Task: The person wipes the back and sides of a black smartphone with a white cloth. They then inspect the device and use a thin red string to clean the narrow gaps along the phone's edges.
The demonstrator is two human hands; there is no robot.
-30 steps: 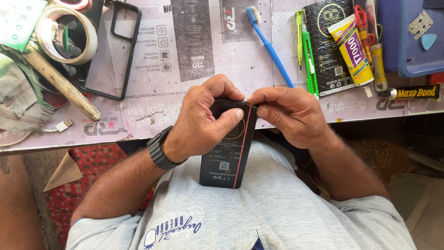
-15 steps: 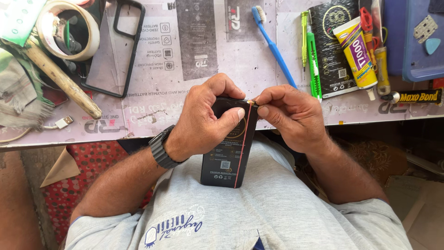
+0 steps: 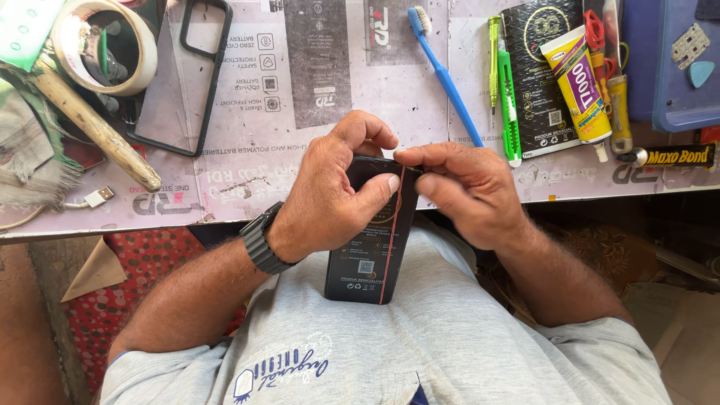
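the left hand (image 3: 330, 202) wraps around a flat black packet (image 3: 371, 247), thumb pressed across its front and fingers curled behind, holding it upright against the grey shirt just below the table (image 3: 247, 150) edge. the right hand (image 3: 469, 191) is pinched shut at the packet's top edge, thumb and forefinger closed on what looks like a thin red band (image 3: 394, 225) running down the front; whether it is a rubber band or a tear strip is hard to tell. to work this well, it seems best to keep the left grip firm and low so the packet does not twist, and to draw the band with a small, steady pull straight off the top corner. beyond the right hand lie a blue toothbrush (image 3: 444, 71), a green cutter (image 3: 510, 105) and a yellow glue tube (image 3: 577, 79); beyond the left hand sit a clear phone case (image 3: 180, 82) and a tape roll (image 3: 105, 45).
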